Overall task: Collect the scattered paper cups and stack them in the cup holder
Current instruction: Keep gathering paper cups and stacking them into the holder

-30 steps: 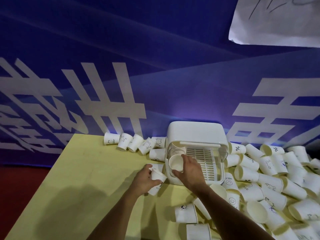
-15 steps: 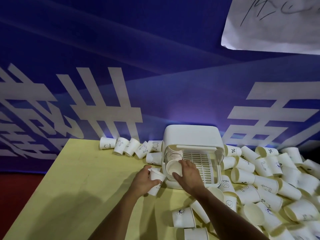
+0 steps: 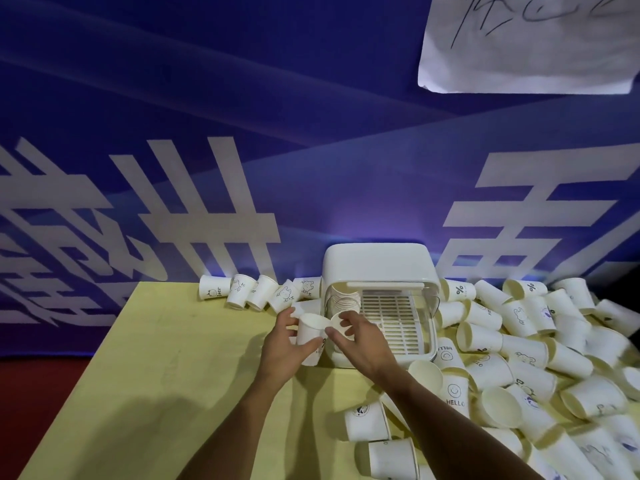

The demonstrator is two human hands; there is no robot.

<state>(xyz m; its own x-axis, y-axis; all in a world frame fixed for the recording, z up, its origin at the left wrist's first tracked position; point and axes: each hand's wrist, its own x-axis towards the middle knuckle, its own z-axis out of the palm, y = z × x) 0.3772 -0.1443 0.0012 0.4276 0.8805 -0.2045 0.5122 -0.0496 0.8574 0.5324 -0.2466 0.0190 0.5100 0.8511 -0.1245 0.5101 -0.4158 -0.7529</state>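
Head view: left hand [image 3: 282,349] grips a white paper cup [image 3: 309,332]; right hand [image 3: 365,346] pinches the front stacked cup [image 3: 338,323] in the cup holder [image 3: 377,266]; scattered cups [image 3: 523,349] crowd its right.

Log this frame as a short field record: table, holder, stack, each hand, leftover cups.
table: yellow top
cup holder: white, lid raised, at the table's far edge
stack: nested cups lying in the holder's left side
left hand: grips a loose cup beside the holder's front left corner
right hand: fingers curl round the rim of the end cup of the stack
leftover cups: big pile right of the holder; short row to its left
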